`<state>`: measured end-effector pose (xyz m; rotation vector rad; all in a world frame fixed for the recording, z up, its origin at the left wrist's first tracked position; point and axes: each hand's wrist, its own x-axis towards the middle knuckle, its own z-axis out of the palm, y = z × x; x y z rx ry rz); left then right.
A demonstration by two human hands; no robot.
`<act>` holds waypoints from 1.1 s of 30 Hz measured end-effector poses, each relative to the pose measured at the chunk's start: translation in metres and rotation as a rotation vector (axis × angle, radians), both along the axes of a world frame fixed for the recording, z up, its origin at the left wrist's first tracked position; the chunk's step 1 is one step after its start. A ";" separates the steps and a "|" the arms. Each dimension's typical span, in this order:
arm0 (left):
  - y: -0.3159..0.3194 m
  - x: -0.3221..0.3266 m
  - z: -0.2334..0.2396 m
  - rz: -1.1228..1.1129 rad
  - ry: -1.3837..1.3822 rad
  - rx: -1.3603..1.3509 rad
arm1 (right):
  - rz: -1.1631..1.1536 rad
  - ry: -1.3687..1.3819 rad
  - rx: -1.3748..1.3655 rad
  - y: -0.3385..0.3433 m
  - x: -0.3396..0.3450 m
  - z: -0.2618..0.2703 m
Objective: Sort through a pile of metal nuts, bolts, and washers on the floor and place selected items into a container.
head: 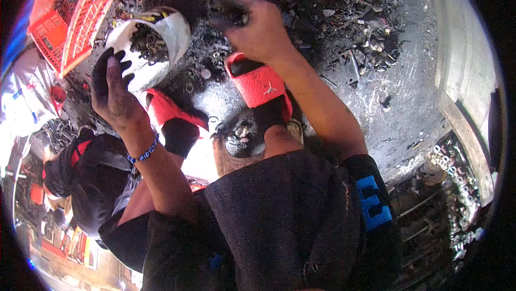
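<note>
My left hand (121, 95) is raised beside the rim of a white plastic bucket (135, 75), its fingers soiled black and spread with nothing visible between them. Inside the tilted bucket lie many small dark metal rings and pieces (150, 45). Farther to the right, my right hand (258, 29) reaches low over the dirty floor, its fingertips dark and blurred. Whether it holds a piece cannot be made out. Below the hands are my feet in a left red slide sandal (171, 107) and a right red slide sandal (260, 87), with black socks.
An orange-red plastic crate (86, 21) stands at the upper left. Metal scrap (375, 37) litters the dark floor on the right, near a flat metal plate (350, 67). A wooden board (463, 142) borders more metal parts at far right. Black fabric (96, 182) is at lower left.
</note>
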<state>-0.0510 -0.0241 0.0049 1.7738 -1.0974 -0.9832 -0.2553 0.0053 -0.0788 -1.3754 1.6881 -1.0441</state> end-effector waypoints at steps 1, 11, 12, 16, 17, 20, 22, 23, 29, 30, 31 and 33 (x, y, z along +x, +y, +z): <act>-0.001 0.001 -0.001 -0.006 0.007 0.005 | -0.035 0.216 0.084 -0.003 -0.012 -0.008; 0.024 -0.047 -0.008 -0.183 -0.051 -0.055 | 0.123 0.932 0.261 0.001 -0.083 -0.051; 0.026 -0.055 -0.011 -0.227 -0.029 -0.014 | 0.124 0.920 0.249 0.008 -0.087 -0.048; 0.034 -0.074 -0.034 -0.493 -0.064 0.143 | 0.224 0.882 0.501 0.052 -0.101 -0.031; 0.034 -0.081 -0.045 -0.562 -0.080 0.156 | 0.239 0.893 0.637 0.063 -0.101 -0.027; 0.040 -0.100 -0.078 -0.810 -0.480 0.088 | 0.132 0.827 0.719 0.090 -0.091 -0.019; 0.043 -0.113 -0.096 -0.915 -0.552 -0.051 | 0.124 0.795 0.705 0.107 -0.081 -0.016; 0.042 -0.119 -0.104 -1.029 -0.625 -0.181 | 0.125 0.790 0.699 0.114 -0.077 -0.018; 0.031 -0.126 -0.124 -1.297 -0.816 -0.395 | 0.243 0.783 0.581 0.151 -0.059 -0.043; 0.028 -0.124 -0.125 -1.280 -0.816 -0.403 | 0.232 0.746 0.525 0.152 -0.058 -0.047; 0.025 -0.121 -0.125 -1.311 -0.840 -0.341 | 0.206 0.744 0.503 0.151 -0.059 -0.050; 0.020 -0.113 -0.124 -1.342 -0.869 -0.277 | 0.181 0.736 0.478 0.146 -0.062 -0.052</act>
